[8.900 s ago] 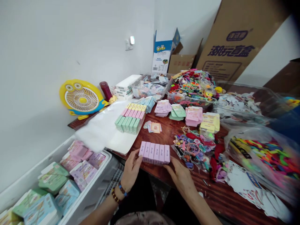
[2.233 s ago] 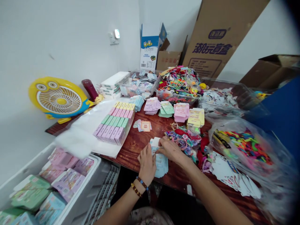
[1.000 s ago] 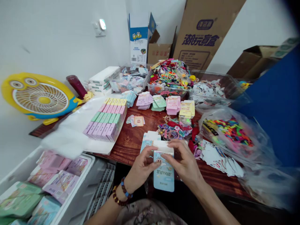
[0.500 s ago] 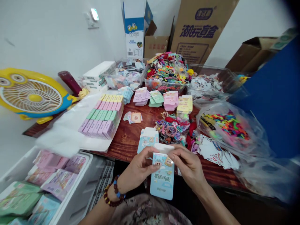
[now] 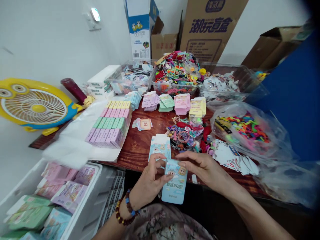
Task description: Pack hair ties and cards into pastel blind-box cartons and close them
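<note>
Blue box (image 5: 174, 186) sits just off the table's (image 5: 136, 146) near edge, long axis running near to far, left hand (image 5: 145, 185) pinching its left side, thumb on face, right hand (image 5: 210, 170) bent at its far right corner, hold unclear.

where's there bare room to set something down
The table shows bare wood between the white sheet and the blue carton beyond the left hand. A smaller patch lies between the small cards and the trinket pile. The right is crowded by that pile, the plastic bag and white cutouts.
</note>
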`<action>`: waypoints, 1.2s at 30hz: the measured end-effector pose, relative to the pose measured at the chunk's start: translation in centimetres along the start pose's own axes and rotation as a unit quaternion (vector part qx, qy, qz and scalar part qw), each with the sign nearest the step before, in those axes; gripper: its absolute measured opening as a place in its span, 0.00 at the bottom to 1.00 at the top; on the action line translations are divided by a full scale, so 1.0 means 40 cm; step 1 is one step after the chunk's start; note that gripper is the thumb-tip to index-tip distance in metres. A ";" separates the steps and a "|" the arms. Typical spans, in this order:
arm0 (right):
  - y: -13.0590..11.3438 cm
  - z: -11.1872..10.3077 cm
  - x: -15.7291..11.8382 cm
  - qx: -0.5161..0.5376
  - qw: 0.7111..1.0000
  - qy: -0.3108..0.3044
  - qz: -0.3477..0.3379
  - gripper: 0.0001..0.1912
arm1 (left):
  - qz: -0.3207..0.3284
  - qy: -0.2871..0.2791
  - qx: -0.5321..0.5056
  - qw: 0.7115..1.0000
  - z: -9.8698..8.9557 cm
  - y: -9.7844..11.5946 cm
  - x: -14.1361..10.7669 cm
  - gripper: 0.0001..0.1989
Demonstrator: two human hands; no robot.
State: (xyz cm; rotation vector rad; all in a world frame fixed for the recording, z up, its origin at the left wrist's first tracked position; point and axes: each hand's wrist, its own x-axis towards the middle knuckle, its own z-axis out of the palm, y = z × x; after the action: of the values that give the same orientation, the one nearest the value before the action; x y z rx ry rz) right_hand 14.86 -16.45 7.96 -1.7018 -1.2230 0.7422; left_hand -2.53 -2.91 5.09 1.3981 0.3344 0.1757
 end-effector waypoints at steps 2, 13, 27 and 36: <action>0.004 0.004 -0.006 -0.073 0.996 0.015 -0.053 0.15 | 0.002 -0.003 0.001 1.000 -0.004 0.001 0.000 0.22; -0.013 -0.024 0.003 -0.088 0.990 -0.054 -0.093 0.15 | -0.003 -0.044 0.045 0.998 -0.020 0.018 -0.004 0.24; 0.024 0.020 -0.035 -0.068 0.986 0.076 -0.133 0.17 | -0.027 -0.015 0.039 0.999 -0.023 -0.003 0.015 0.24; 0.070 0.056 -0.042 0.105 0.991 0.074 0.024 0.11 | -0.055 -0.044 0.017 0.997 -0.028 0.000 0.015 0.19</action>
State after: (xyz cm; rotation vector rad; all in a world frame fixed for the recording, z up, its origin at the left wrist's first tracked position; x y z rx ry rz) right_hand 13.56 -17.65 4.45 -1.5870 -0.9707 0.7330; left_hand -2.35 -1.68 4.87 1.4128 0.3417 0.0181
